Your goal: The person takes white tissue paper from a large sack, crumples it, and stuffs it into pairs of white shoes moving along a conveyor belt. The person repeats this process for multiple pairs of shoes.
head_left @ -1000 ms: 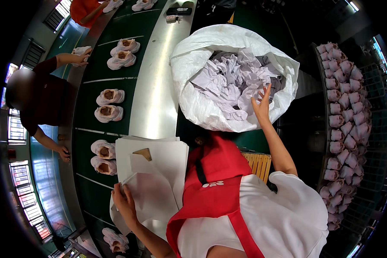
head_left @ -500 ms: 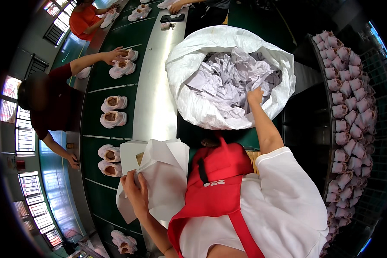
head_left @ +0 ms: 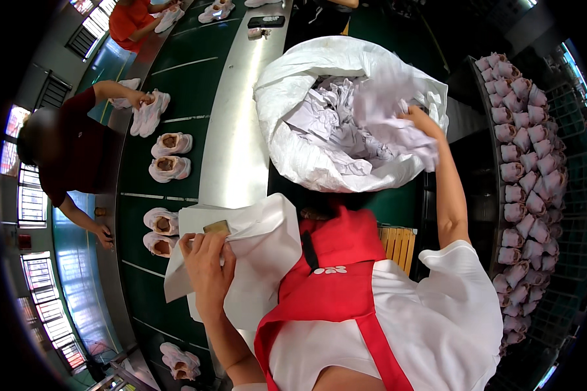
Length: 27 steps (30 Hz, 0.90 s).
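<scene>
My right hand (head_left: 421,121) is closed on crumpled thin paper (head_left: 398,127), blurred by motion, above the right side of a large white woven sack (head_left: 284,156). More crumpled paper (head_left: 336,124) fills the sack. My left hand (head_left: 210,264) is on a stack of white paper sheets (head_left: 241,300) at the metal ledge, its fingers closed on the top sheet (head_left: 267,225), which is bent up. A small brownish-yellow flat piece (head_left: 217,227) shows just beyond those fingers.
Pairs of pale shoes (head_left: 171,168) stand on the green conveyor (head_left: 143,280) at left. Across it a person in dark red (head_left: 78,153) grips a pair of shoes (head_left: 150,113). A rack crowded with shoes (head_left: 525,169) is at right. A phone-like black object (head_left: 266,21) lies on the metal ledge (head_left: 235,156).
My right hand has risen and moved right, pulling crumpled paper up from the sack. My left hand has bent the top sheet up. Shoes on the conveyor shifted away; the co-worker lifted a pair.
</scene>
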### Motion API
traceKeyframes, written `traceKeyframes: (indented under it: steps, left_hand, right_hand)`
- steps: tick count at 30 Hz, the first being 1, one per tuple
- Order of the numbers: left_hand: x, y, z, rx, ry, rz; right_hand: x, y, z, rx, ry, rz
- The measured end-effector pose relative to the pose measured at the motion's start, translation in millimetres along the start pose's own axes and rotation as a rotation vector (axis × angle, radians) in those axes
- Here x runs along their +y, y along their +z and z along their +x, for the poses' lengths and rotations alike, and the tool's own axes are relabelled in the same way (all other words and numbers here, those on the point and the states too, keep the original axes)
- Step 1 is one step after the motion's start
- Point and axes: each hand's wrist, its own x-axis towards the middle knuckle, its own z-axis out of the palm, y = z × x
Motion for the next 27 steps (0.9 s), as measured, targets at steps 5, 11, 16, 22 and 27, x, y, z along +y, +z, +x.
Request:
traceKeyframes:
  steps: [5, 11, 16, 22, 27]
  left_hand:
    - [5, -1, 2, -0.011, 0.088, -0.022]
    - [18, 0, 9, -0.058, 0.193, -0.074]
    - [36, 10, 30, -0.045, 0.428, -0.131]
    - [62, 36, 32, -0.025, 0.570, -0.223]
    - [72, -11, 8, 0.068, 0.543, -0.209]
  right_hand:
    - [-2, 7, 5, 0.274, -0.263, -0.118]
    - [-40, 8, -1, 0.377, -0.208, -0.303]
    - [-51, -3, 13, 0.297, -0.062, -0.743]
    - [-206, 52, -95, -0.105, -0.586, -0.398]
    - [-245, 85, -104, -0.032, -1.047, -0.507]
